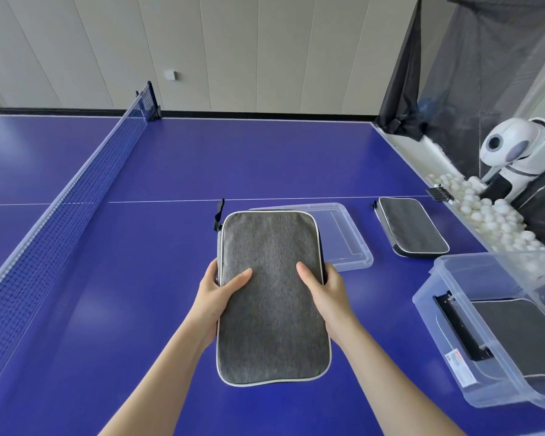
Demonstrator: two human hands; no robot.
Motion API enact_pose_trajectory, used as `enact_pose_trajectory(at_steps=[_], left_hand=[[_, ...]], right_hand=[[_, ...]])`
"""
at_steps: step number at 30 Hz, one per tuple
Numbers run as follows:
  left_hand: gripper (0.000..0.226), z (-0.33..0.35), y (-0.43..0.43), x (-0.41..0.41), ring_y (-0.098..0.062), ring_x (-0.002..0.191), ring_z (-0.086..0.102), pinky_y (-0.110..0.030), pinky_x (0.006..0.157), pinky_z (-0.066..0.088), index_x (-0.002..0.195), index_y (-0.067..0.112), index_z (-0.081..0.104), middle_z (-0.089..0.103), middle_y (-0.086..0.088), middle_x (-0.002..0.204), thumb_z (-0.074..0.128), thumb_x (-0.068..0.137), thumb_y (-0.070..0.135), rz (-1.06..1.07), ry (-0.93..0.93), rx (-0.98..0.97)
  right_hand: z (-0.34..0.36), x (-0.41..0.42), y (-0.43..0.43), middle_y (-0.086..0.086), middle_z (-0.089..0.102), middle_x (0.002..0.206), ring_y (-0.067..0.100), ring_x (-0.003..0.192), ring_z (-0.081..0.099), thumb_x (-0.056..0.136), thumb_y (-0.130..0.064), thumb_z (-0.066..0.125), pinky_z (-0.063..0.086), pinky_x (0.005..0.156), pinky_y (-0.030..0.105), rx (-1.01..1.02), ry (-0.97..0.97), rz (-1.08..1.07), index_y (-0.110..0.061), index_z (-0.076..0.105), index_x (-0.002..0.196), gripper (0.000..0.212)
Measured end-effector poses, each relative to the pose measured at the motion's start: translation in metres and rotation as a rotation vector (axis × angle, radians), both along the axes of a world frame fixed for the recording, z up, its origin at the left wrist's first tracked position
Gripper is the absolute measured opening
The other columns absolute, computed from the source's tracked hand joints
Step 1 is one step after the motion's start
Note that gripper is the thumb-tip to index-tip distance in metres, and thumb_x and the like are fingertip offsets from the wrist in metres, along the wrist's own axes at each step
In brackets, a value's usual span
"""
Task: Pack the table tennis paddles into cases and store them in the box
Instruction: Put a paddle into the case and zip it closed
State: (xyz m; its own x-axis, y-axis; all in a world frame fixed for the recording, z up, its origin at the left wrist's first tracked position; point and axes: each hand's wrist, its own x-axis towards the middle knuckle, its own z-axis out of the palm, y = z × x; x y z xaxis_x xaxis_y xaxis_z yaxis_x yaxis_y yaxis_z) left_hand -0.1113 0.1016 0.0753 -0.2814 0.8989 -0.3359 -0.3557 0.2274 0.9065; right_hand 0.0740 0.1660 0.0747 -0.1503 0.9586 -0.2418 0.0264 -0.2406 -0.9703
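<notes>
Left hand (216, 289) and right hand (321, 287) are gripping the grey case (271, 297) by its sides, thumbs on top, holding it level, likely bound for the box (444, 313) at right.

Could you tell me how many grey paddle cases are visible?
3: one case in the left hand and right hand; a second case on the table; a third case in the clear box. Others may hide beneath.
</notes>
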Motion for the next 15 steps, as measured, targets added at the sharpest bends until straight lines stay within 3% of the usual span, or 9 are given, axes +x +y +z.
enact_pose_trajectory(at_steps=[5, 15], left_hand=[[0.049, 0.004, 0.011, 0.006, -0.021, 0.101, 0.068, -0.035, 0.073, 0.058, 0.121, 0.03, 0.052, 0.064, -0.001, 0.118, 0.075, 0.078, 0.027, -0.073, -0.025, 0.028], [0.042, 0.007, 0.039, 0.048, -0.019, 0.097, 0.07, -0.036, 0.076, 0.058, 0.118, 0.032, 0.055, 0.068, 0.001, 0.113, 0.073, 0.081, 0.023, -0.246, -0.063, 0.058]], right_hand=[[0.007, 0.012, 0.0, -0.006, 0.07, 0.103, 0.01, 0.095, 0.067, 0.082, -0.04, 0.07, 0.054, 0.082, 0.031, 0.044, -0.04, -0.071, -0.022, 0.061, 0.108, 0.033], [0.012, 0.059, -0.005, -0.009, 0.069, 0.097, 0.005, 0.09, 0.066, 0.086, -0.037, 0.067, 0.051, 0.075, 0.024, 0.102, -0.078, -0.254, -0.026, 0.061, 0.099, 0.018]])
